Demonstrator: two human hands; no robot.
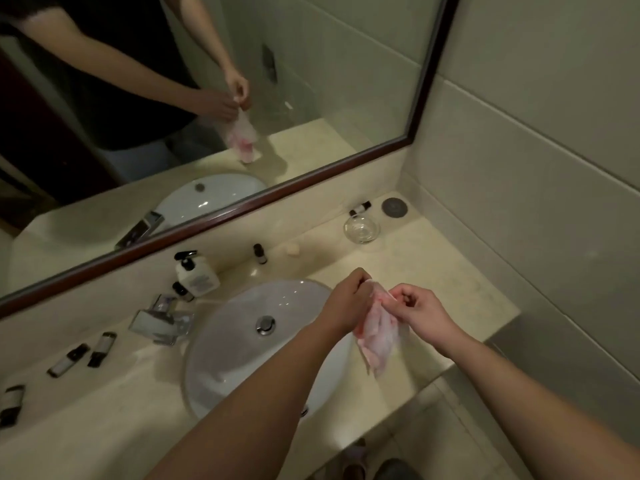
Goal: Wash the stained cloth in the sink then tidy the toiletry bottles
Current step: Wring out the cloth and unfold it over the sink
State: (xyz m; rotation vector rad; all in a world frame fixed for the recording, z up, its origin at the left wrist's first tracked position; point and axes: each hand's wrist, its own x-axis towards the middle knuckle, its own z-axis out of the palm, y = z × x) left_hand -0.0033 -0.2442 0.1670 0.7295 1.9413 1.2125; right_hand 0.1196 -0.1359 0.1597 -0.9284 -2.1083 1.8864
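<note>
Here, at the far left edge of the counter (433, 268), a dark-capped small bottle (12, 403) lies on its side. To its right, two more small bottles lie flat, one (67, 360) just beside the other (101, 348), both well apart from the basin. Further right, the chrome faucet (161, 322) stands at the rim of the sink (221, 341), with its spout over the bowl. Behind the faucet, a white pump bottle (197, 273) stands upright, with a small dark-capped bottle (182, 291) just beside its base. Another small dark bottle (259, 253) stands upright near the mirror (311, 81), and a small pale lump (292, 249) lies on the counter to its right. The drain stopper (266, 324) sits at the centre of the bowl.

The left hand (348, 304) is above the right-hand rim of the sink, fingers curled closed and pinching the upper edge of the stained cloth (379, 336). The cloth is white with pink staining; it hangs bunched between both hands, over the basin rim and the adjoining counter, clear of the water outlet. The right hand (424, 315) is over the counter, fingers curled in, thumb and forefinger pinched on the cloth's top edge.

At the far right rear corner, a clear glass dish (362, 229) rests on the counter, a small bottle (360, 208) lies behind it, and a round dark disc (394, 206) sits near the wall.
</note>
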